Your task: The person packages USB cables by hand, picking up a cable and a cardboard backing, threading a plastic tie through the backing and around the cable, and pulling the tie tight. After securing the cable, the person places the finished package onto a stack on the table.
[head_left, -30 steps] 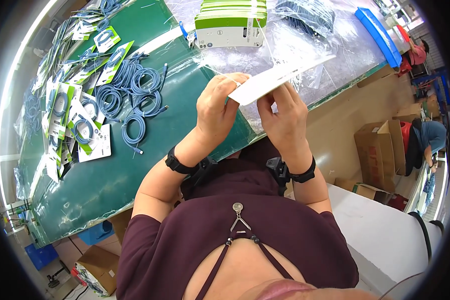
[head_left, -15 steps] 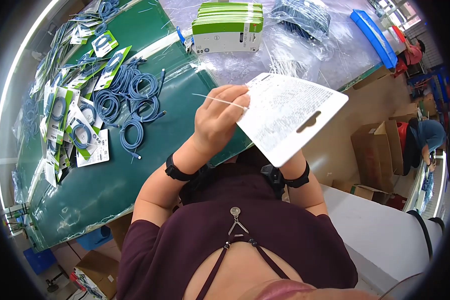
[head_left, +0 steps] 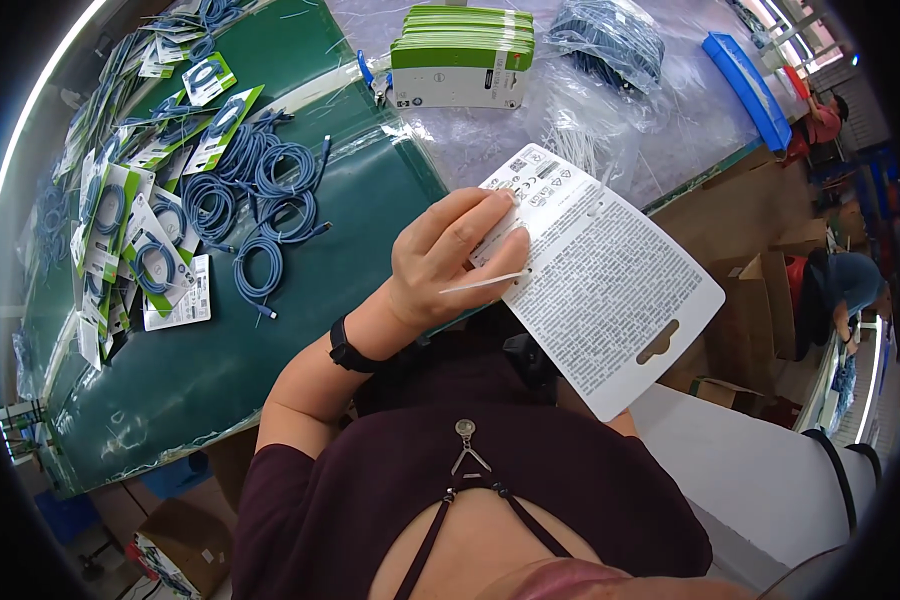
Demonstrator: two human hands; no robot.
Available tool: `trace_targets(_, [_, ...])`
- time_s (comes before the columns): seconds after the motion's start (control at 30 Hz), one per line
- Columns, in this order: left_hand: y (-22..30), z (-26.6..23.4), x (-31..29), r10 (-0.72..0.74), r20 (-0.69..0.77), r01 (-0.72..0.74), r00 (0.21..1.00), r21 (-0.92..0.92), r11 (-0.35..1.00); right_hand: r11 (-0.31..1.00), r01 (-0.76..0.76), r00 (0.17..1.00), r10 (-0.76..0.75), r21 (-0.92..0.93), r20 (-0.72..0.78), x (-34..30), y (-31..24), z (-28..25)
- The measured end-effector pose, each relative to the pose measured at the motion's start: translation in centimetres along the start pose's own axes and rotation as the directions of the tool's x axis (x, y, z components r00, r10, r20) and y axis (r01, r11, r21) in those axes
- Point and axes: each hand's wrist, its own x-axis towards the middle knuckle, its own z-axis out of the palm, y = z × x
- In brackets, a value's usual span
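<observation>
A white packaging card [head_left: 605, 285] with dense print and a slotted hanging hole is held up, tilted, before my body. My left hand [head_left: 455, 250] is closed on its left edge, fingertips lying on the printed face. A thin white plastic tie [head_left: 485, 284] runs from under those fingers to a small hole in the card. A second bit of white tie [head_left: 602, 190] shows near the card's upper right edge. My right hand is hidden behind the card; only a little of its forearm [head_left: 622, 424] shows below.
Coiled blue cables [head_left: 260, 265] lie on the green table [head_left: 220, 370], beside a heap of carded cables [head_left: 120, 225]. Farther back are a stack of green-white cards [head_left: 460, 75], blue-handled pliers [head_left: 372, 78], white ties [head_left: 570, 140] and bagged cables [head_left: 610, 45]. Cardboard boxes [head_left: 750, 310] and a person [head_left: 848, 285] are at right.
The card has come lower and to the right, turning its printed face more toward me. My left hand has moved slightly down and right with it. My right wrist has gone behind the card.
</observation>
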Motion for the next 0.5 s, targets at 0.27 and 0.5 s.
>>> trace_targets(0.27, [-0.4, -0.8, -1.3, -0.742, 0.362, 0.681, 0.564, -0.713, 0.170, 0.878, -0.259, 0.964, 0.264, 0.403, 0.044, 8.4, 0.7, -0.7])
trace_targets(0.5, [0.7, 0.1, -1.1, -0.603, 0.707, 0.601, 0.369, -0.676, -0.425, 0.355, -0.649, 0.758, 0.371, 0.673, 0.536, 10.5, -0.2, 2.3])
